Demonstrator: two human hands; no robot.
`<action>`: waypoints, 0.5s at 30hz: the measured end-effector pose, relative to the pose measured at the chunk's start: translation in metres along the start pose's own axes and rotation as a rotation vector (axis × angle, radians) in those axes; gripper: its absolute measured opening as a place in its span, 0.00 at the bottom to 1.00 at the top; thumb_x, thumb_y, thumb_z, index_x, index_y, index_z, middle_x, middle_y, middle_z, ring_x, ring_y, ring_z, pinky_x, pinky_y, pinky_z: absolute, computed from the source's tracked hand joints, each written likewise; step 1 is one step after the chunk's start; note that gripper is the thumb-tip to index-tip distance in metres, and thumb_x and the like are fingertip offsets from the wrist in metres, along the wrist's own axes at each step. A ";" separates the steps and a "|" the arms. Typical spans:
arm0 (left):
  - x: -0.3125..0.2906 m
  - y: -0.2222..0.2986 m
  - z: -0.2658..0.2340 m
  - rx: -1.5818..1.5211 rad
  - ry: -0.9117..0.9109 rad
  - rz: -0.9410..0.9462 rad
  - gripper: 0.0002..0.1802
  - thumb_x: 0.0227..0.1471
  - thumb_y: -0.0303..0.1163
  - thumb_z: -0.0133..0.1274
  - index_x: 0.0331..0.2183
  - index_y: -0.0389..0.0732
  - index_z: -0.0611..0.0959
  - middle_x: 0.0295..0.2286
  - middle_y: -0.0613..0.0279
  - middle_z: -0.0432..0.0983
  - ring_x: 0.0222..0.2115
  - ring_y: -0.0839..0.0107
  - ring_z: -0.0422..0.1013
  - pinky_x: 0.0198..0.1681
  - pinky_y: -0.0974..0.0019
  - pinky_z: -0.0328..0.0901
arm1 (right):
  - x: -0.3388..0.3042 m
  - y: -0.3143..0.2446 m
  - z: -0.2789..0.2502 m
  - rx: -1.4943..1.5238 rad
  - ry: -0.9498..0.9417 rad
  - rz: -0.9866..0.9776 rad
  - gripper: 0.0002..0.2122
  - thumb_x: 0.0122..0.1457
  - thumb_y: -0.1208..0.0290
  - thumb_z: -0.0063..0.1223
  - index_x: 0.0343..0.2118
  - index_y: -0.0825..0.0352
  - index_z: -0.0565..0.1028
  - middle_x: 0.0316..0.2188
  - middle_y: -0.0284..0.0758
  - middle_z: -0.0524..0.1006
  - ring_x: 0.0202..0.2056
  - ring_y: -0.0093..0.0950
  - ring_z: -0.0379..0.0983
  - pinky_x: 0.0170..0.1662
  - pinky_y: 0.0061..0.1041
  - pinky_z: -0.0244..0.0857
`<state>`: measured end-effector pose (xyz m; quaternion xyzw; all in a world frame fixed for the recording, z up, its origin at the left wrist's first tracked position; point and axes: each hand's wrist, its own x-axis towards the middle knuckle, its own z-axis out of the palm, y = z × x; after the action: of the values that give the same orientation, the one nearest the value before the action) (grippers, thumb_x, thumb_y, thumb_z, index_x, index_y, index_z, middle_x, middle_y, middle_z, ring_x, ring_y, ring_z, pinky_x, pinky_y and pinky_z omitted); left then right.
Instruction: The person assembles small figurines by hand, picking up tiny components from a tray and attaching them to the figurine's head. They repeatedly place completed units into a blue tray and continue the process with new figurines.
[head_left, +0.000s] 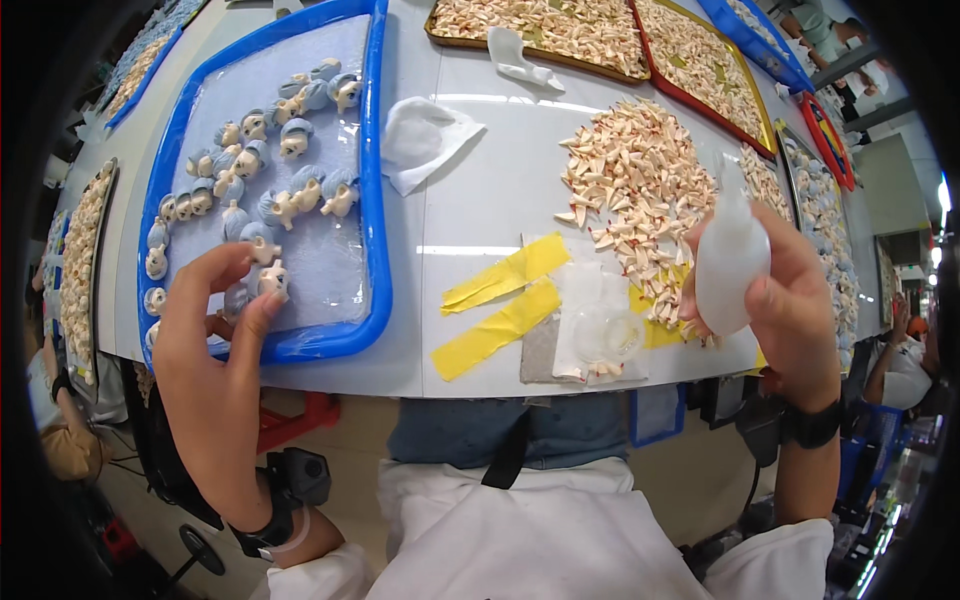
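At the near end of the blue-rimmed tray (375,200), my left hand (205,335) pinches a small doll head (272,282) between thumb and fingers. Another doll head touches my index fingertip. More doll heads with pale blue hair (294,138) lie in loose rows on the tray's plastic lining. Over on the right, my right hand (800,305) is closed around a translucent white squeeze bottle (735,260). Behind and beside the bottle spreads a heap of small cream pointed pieces (640,180) with reddish tips.
Two yellow tape strips (497,330) and a clear round dish (608,335) on a pad lie near the table's front edge. A crumpled white cloth (425,140) sits beside the tray. Trays of similar pieces (550,35) line the back. Other people work at both sides.
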<state>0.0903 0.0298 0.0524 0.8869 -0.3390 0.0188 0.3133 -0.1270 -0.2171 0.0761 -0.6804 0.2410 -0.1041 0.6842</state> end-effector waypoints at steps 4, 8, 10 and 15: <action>0.000 -0.001 0.003 0.005 -0.022 0.147 0.11 0.42 0.20 0.51 0.34 0.35 0.76 0.33 0.59 0.73 0.29 0.70 0.68 0.29 0.71 0.61 | -0.013 0.010 -0.006 -0.126 0.089 -0.015 0.22 0.38 0.66 0.61 0.38 0.69 0.69 0.29 0.32 0.73 0.30 0.20 0.69 0.35 0.15 0.60; 0.000 -0.005 0.006 -0.052 -0.055 0.118 0.11 0.43 0.21 0.51 0.33 0.35 0.76 0.32 0.59 0.73 0.30 0.71 0.68 0.29 0.72 0.60 | -0.017 0.024 -0.007 -0.091 0.156 -0.052 0.24 0.36 0.63 0.63 0.36 0.69 0.68 0.30 0.34 0.73 0.31 0.21 0.69 0.35 0.17 0.62; 0.001 -0.004 0.004 -0.013 -0.051 0.140 0.10 0.43 0.21 0.50 0.34 0.34 0.76 0.31 0.59 0.73 0.30 0.71 0.68 0.30 0.73 0.59 | -0.015 0.023 -0.002 -0.071 0.198 -0.021 0.29 0.34 0.55 0.65 0.35 0.68 0.66 0.30 0.37 0.72 0.33 0.24 0.70 0.36 0.19 0.63; 0.000 -0.005 0.008 0.003 -0.038 0.141 0.10 0.45 0.23 0.50 0.34 0.34 0.76 0.31 0.59 0.72 0.29 0.72 0.66 0.31 0.73 0.58 | -0.016 0.024 -0.004 -0.068 0.219 -0.053 0.28 0.39 0.54 0.62 0.37 0.69 0.65 0.31 0.40 0.71 0.34 0.27 0.70 0.37 0.21 0.63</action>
<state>0.0921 0.0277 0.0433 0.8614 -0.4067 0.0243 0.3034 -0.1471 -0.2119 0.0562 -0.6941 0.2995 -0.1877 0.6272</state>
